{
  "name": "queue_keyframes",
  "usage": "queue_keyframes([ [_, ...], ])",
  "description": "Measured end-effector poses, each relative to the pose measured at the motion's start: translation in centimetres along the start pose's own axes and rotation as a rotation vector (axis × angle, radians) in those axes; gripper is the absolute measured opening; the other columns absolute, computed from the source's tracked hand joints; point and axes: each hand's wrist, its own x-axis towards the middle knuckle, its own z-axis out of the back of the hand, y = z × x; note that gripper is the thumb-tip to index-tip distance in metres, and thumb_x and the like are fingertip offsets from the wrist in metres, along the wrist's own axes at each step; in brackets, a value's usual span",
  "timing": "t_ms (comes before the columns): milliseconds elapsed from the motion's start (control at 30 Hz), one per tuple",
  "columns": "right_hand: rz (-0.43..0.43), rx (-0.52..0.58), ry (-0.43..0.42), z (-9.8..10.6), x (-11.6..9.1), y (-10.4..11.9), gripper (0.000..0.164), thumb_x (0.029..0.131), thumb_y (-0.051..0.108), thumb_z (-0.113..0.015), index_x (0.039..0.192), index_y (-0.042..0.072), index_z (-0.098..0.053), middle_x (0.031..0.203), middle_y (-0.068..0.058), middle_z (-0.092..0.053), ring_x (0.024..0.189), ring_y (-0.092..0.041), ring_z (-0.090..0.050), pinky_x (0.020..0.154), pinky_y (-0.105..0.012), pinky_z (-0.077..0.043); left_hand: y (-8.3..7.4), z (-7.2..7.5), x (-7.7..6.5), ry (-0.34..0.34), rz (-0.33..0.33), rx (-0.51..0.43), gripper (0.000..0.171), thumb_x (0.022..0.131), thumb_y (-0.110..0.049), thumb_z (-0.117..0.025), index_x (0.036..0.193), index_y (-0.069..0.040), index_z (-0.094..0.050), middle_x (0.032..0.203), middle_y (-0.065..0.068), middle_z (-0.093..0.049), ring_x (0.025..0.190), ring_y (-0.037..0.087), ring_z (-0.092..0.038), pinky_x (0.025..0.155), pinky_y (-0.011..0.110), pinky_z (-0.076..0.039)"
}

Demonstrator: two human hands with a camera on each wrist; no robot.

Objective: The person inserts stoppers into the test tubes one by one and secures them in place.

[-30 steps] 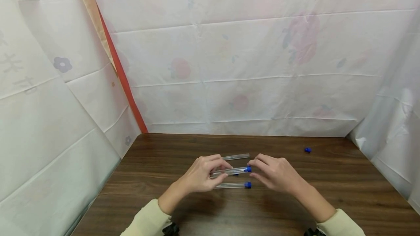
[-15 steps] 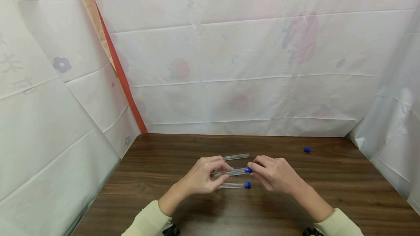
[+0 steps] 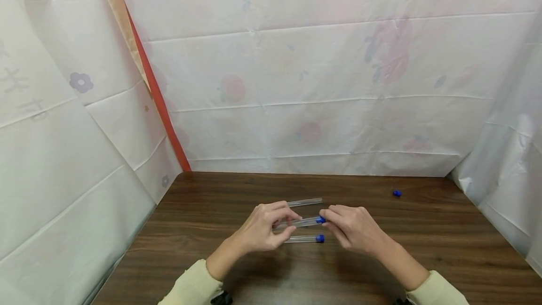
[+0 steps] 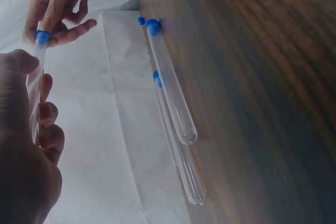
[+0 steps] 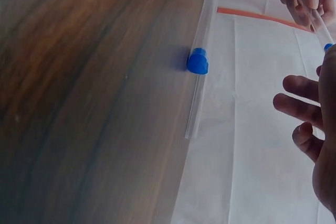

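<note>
Just below centre in the head view, the left hand [image 3: 267,228] pinches a tube [image 3: 306,222]; the right hand [image 3: 357,228] pinches its cap [image 3: 320,220], other fingers loose. Seemingly capping or uncapping, unclear which; next calls for a steady tube.

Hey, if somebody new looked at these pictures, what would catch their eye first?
Probably the clear tube in the middle of the head view, its bright blue cap at the fingers of the right hand while the left hand holds the tube. Next, the lone blue stopper toward the table's far right corner, and the red strip slanting down the left.
</note>
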Motion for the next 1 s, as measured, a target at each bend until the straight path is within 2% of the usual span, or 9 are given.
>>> queue_keyframes([
  [267, -0.109, 0.079, 0.035, 0.0, 0.0, 0.5, 0.031, 0.122, 0.032, -0.047, 0.110, 0.015, -0.070, 0.075, 0.013, -0.060, 0.067, 0.013, -0.039, 0.058, -0.005, -0.034, 0.1, 0.0, 0.1, -0.014, -0.013, 0.027, 0.020, 0.090, -0.004, -0.083, 0.108, -0.013, -0.080, 0.087, -0.003, -0.070, 0.064, -0.011, -0.035, 0.057, 0.003, -0.029],
  [367, -0.159, 0.125, 0.054, 0.1, 0.0, 0.7, 0.021, 0.120, 0.027, -0.054, 0.109, 0.017, -0.069, 0.071, 0.014, -0.056, 0.066, 0.016, -0.035, 0.058, -0.004, -0.031, 0.1, 0.0, 0.1, -0.015, -0.008, 0.036, 0.019, 0.091, -0.005, -0.083, 0.108, -0.013, -0.081, 0.086, -0.004, -0.070, 0.064, -0.011, -0.035, 0.057, 0.003, -0.029],
  [467, -0.208, 0.178, 0.079, 0.2, 0.0, 1.0, 0.008, 0.114, 0.015, -0.064, 0.108, 0.018, -0.067, 0.067, 0.014, -0.052, 0.064, 0.019, -0.030, 0.056, -0.004, -0.027, 0.0, 0.0, 0.1, -0.012, 0.002, 0.043, 0.018, 0.091, -0.006, -0.083, 0.107, -0.013, -0.081, 0.086, -0.004, -0.070, 0.064, -0.011, -0.036, 0.057, 0.004, -0.029],
  [633, -0.296, 0.291, 0.125, 0.4, 0.2, 1.5, 0.023, 0.105, -0.002, -0.069, 0.105, 0.020, -0.063, 0.063, 0.014, -0.053, 0.061, 0.021, -0.032, 0.053, -0.005, -0.030, 0.0, 0.0, 0.1, -0.013, 0.004, 0.057, 0.017, 0.091, -0.007, -0.083, 0.106, -0.014, -0.081, 0.086, -0.005, -0.070, 0.064, -0.010, -0.037, 0.057, 0.003, -0.029],
  [800, -0.381, 0.413, 0.178, 0.7, 0.3, 1.9, 0.025, 0.109, -0.002, -0.063, 0.103, 0.022, -0.061, 0.062, 0.008, -0.061, 0.060, 0.019, -0.042, 0.052, -0.010, -0.039, 0.1, -0.1, 0.1, -0.020, -0.015, 0.075, 0.016, 0.090, -0.007, -0.084, 0.105, -0.014, -0.081, 0.085, -0.005, -0.070, 0.063, -0.010, -0.038, 0.058, 0.003, -0.029],
  [900, -0.388, 0.409, 0.191, 0.8, 0.4, 1.8, 0.025, 0.110, -0.001, -0.063, 0.101, 0.023, -0.061, 0.061, 0.009, -0.060, 0.059, 0.018, -0.042, 0.053, -0.011, -0.039, 0.1, -0.1, 0.0, -0.013, -0.009, 0.076, 0.016, 0.090, -0.008, -0.084, 0.105, -0.014, -0.081, 0.085, -0.005, -0.069, 0.062, -0.009, -0.038, 0.058, 0.003, -0.029],
  [1000, -0.359, 0.346, 0.189, 0.8, 0.5, 1.6, 0.023, 0.109, 0.002, -0.066, 0.101, 0.024, -0.062, 0.062, 0.014, -0.056, 0.058, 0.017, -0.039, 0.053, -0.009, -0.036, 0.1, 0.0, -0.1, 0.006, 0.034, 0.048, 0.017, 0.091, -0.008, -0.085, 0.106, -0.013, -0.081, 0.086, -0.003, -0.070, 0.064, -0.010, -0.037, 0.058, 0.004, -0.029],
])
